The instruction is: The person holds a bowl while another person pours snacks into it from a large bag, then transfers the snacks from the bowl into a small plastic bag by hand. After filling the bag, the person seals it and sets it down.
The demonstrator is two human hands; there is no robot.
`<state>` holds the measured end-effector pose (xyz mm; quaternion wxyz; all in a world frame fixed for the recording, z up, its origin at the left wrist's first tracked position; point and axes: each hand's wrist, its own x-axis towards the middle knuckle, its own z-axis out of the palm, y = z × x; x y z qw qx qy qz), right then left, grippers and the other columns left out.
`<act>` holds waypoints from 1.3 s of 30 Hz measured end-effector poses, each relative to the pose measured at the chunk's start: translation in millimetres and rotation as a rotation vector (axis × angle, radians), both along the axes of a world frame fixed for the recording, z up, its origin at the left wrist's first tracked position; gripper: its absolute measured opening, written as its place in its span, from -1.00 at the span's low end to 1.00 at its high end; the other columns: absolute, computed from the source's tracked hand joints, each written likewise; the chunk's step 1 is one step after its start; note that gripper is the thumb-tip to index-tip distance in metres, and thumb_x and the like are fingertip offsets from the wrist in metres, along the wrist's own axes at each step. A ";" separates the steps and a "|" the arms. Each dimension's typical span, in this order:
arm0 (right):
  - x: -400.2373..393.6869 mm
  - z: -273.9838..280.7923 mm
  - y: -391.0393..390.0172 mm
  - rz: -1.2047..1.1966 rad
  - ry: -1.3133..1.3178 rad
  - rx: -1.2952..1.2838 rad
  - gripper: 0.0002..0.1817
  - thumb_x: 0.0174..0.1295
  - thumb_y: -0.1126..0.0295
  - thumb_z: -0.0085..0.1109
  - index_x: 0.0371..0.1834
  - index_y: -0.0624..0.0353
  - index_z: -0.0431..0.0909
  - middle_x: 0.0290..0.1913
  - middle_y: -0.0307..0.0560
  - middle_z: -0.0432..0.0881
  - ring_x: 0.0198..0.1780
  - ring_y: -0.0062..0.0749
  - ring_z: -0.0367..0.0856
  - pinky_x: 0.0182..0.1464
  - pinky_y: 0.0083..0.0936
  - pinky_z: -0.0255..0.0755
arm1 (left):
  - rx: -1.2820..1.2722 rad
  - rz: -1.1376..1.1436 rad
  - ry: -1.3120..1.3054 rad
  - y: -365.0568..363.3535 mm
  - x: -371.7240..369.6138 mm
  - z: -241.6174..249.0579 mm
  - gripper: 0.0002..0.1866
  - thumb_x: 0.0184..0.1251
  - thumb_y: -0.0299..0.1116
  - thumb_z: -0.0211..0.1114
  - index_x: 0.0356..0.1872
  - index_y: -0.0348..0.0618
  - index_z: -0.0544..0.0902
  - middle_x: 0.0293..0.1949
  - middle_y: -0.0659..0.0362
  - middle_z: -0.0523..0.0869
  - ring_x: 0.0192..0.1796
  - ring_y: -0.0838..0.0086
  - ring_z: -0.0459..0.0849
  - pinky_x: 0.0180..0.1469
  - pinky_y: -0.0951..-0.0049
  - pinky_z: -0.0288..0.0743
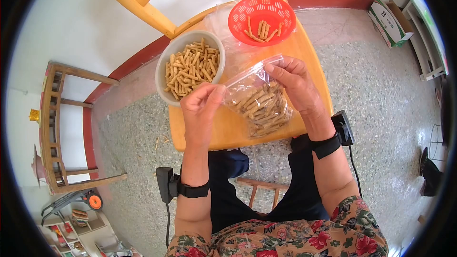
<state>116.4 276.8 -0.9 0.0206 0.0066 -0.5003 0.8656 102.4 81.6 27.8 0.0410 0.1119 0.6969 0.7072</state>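
A clear zip bag (261, 102) filled with tan stick-shaped pieces hangs between my hands over the wooden chair seat. My left hand (203, 102) pinches the left end of its zip edge. At the right end of that edge, my right hand (290, 78) grips the bag between thumb and fingers. Beyond my left hand stands a grey bowl (164, 83) heaped with similar sticks. A red perforated basket (238, 26) with several sticks inside sits at the far side of the seat. Clear plastic (216, 23) lies between the bowl and the basket.
The wooden chair (312, 74) has its backrest at the far left side, against the wall. A wooden rack (54, 128) stands at the left, above shelves (93, 231) with small items. A cardboard box (388, 24) is on the floor at the back right.
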 end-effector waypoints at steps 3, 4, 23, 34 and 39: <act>-0.2 -1.4 0.4 0.011 0.018 -0.020 -0.86 0.16 0.43 0.12 -0.34 0.28 0.59 -0.42 -0.15 0.63 -0.36 -0.57 0.59 -0.22 -0.64 0.46 | -0.002 -0.004 0.016 3.4 -2.5 -1.0 -0.89 0.18 -0.50 0.22 -0.43 -0.36 0.61 -0.47 0.30 0.55 -0.40 0.74 0.43 -0.34 0.74 0.26; -0.3 -1.6 0.8 0.010 0.017 -0.020 -0.86 0.16 0.43 0.12 -0.34 0.28 0.59 -0.42 -0.15 0.63 -0.36 -0.57 0.59 -0.22 -0.64 0.46 | 0.007 -0.013 0.020 4.2 -3.0 -0.8 -0.90 0.18 -0.51 0.22 -0.43 -0.36 0.61 -0.48 0.31 0.54 -0.41 0.75 0.41 -0.35 0.74 0.25; 0.4 6.1 -2.3 0.042 -0.043 0.029 -0.90 0.04 0.52 0.21 -0.37 0.29 0.59 -0.44 -0.17 0.62 -0.39 -0.62 0.55 -0.30 -0.69 0.41 | -0.083 -0.035 0.136 13.5 -3.4 3.1 -0.93 0.12 -0.56 0.26 -0.42 -0.38 0.59 -0.48 0.30 0.50 -0.43 0.72 0.43 -0.35 0.74 0.31; 1.6 8.4 -3.7 0.066 -0.013 -0.002 -0.92 0.00 0.57 0.21 -0.40 0.28 0.59 -0.44 -0.19 0.62 -0.38 -0.62 0.56 -0.31 -0.70 0.43 | -0.039 -0.138 0.058 26.6 -3.9 3.3 -0.93 0.13 -0.55 0.25 -0.39 -0.37 0.62 -0.49 0.33 0.50 -0.44 0.75 0.41 -0.39 0.75 0.28; 2.1 8.5 -3.0 0.092 0.004 0.029 -0.91 -0.01 0.57 0.21 -0.40 0.28 0.59 -0.44 -0.18 0.62 -0.38 -0.62 0.56 -0.30 -0.70 0.42 | -0.011 -0.128 0.051 27.7 -3.2 2.6 -0.95 0.11 -0.57 0.25 -0.43 -0.36 0.61 -0.50 0.33 0.49 -0.44 0.76 0.39 -0.40 0.75 0.26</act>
